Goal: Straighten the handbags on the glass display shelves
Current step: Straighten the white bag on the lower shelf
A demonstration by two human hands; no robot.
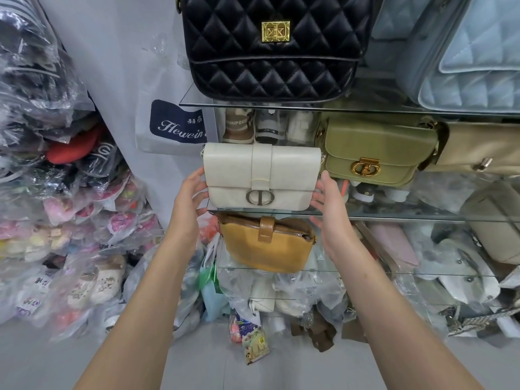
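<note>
A white handbag (261, 175) with a silver clasp stands upright at the left end of the middle glass shelf (394, 216). My left hand (191, 192) touches its left side with the fingers spread. My right hand (327, 198) is spread at its right side, fingertips near the bag's edge. To the right of it sits an olive green handbag (377, 153) with a gold clasp, then a beige bag (484, 150). A black quilted handbag (270, 46) and a pale blue quilted bag (472, 57) stand on the upper shelf. A mustard yellow bag (267, 244) rests on the lower shelf.
Heaps of plastic-wrapped shoes and goods (56, 192) fill the left side. More wrapped items and snack packets (253, 342) lie on the floor below the shelves. A white shopping bag with a navy label (174, 128) leans behind the shelf's left edge. Shoes stand behind the white handbag.
</note>
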